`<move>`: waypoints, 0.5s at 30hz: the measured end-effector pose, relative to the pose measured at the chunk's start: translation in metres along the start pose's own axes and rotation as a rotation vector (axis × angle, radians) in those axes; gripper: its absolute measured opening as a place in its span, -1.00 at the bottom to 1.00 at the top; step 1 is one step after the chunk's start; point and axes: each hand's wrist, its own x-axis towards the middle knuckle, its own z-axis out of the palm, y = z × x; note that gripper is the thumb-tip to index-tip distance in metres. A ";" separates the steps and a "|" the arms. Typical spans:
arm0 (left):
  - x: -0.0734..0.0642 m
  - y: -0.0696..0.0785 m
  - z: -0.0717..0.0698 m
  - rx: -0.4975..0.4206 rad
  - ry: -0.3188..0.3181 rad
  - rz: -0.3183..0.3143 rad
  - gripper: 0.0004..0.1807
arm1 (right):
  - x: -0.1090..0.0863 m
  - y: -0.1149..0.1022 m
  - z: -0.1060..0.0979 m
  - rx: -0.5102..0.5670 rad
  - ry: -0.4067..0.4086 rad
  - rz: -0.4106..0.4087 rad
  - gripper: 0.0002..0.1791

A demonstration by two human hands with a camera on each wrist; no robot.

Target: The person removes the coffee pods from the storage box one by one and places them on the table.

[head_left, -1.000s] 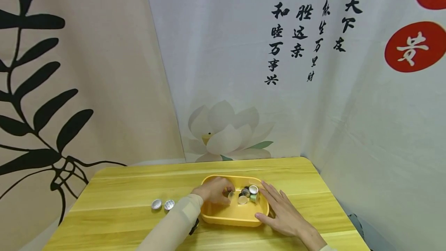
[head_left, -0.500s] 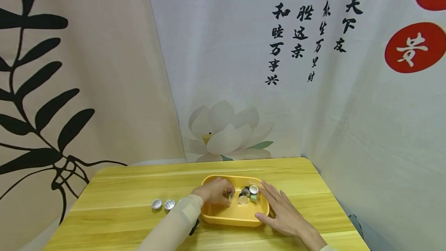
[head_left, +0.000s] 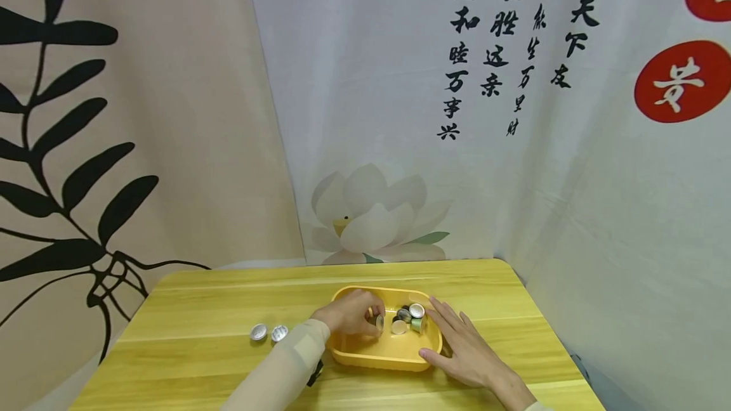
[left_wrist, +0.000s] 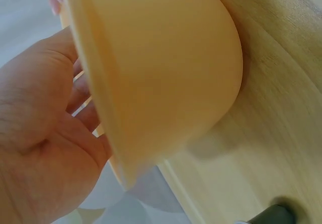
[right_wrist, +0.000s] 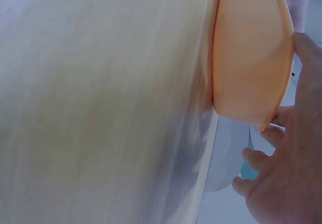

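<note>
Filling the lower part of the head view, a table (head_left: 194,309) with yellow wood grain and rounded far corners stands close to a cloth backdrop. At left the backdrop is cream cloth (head_left: 200,113) with a black leaf print (head_left: 80,163); next to it, paler white cloth (head_left: 354,68) falls in soft folds and bears a faded lotus (head_left: 377,214), columns of black brush characters (head_left: 504,23) and two red ovals (head_left: 676,81), one cut off by the edge.

On the table sits a tray (head_left: 379,360) of smooth, matte yellow material, a rounded rectangle with curved walls and a thin lip. The left hand (head_left: 355,311), in a cream sleeve (head_left: 285,366), reaches over the tray's left side and pinches a small round-faced pod (head_left: 379,321) between thumb and fingers inside it. The right hand (head_left: 468,349) lies wide at the opposite end, its fingers spread and its thumb and some fingertips touching the rim.

Inside the tray, near the right hand, more pods (head_left: 416,311) cluster: short cups with round faces, some dark, one green-sided, one pale. Two silvery discs (head_left: 259,333) rest side by side on the table, left of the tray and apart from it.
</note>
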 end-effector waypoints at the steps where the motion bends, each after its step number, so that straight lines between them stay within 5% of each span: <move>1: -0.001 0.000 -0.001 -0.001 0.003 0.003 -0.81 | 0.000 0.000 0.000 0.000 0.001 0.000 -0.02; 15: -0.018 0.001 -0.012 -0.005 0.055 0.085 -0.75 | 0.000 -0.003 -0.001 0.000 -0.013 0.021 0.06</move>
